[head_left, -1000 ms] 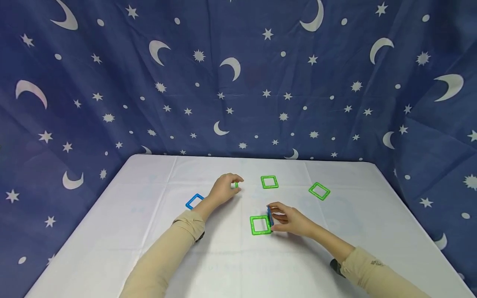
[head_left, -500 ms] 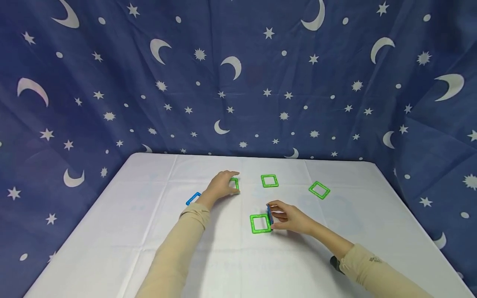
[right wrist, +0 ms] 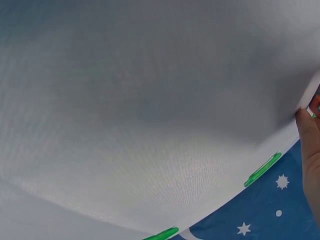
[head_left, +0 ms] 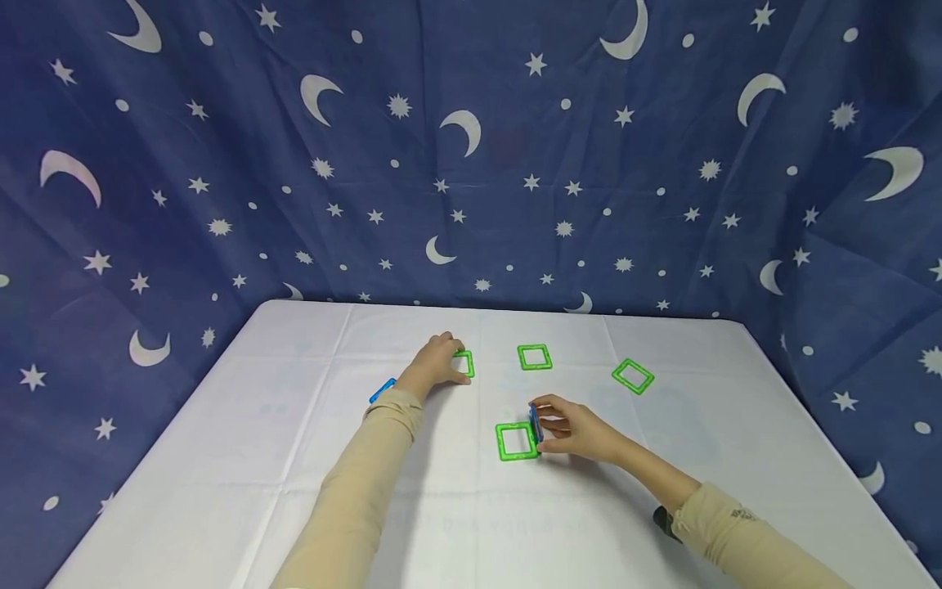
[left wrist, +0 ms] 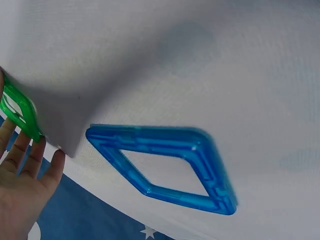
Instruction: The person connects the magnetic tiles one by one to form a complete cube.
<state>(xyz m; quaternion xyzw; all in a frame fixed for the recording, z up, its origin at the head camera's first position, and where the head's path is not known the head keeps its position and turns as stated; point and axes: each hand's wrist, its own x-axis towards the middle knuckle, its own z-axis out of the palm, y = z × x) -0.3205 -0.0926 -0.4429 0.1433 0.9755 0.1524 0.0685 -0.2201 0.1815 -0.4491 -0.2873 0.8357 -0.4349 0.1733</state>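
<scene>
My left hand (head_left: 436, 361) has its fingers and thumb about a green square magnetic tile (head_left: 470, 365) lying on the table. In the left wrist view, the fingertips touch the edge of that green tile (left wrist: 25, 112); the thumb is mostly out of frame. My right hand (head_left: 577, 430) holds a blue magnetic tile (head_left: 536, 424) upright, between thumb and fingers. It stands along the right edge of a flat green square tile (head_left: 504, 442). In the right wrist view, only part of the right hand (right wrist: 311, 150) shows, at the edge.
Two more green square tiles lie flat farther back, one near the middle (head_left: 522, 357) and one turned to the right (head_left: 620, 368). A blue tile (left wrist: 145, 134) lies partly hidden behind the left forearm in the head view. The white-covered table (head_left: 243, 458) meets a dark blue starry curtain (head_left: 500, 147).
My left hand has gone from wide-spread fingers to closing in on the green tile, while its forearm shifted right. The right hand keeps the blue tile in the same place.
</scene>
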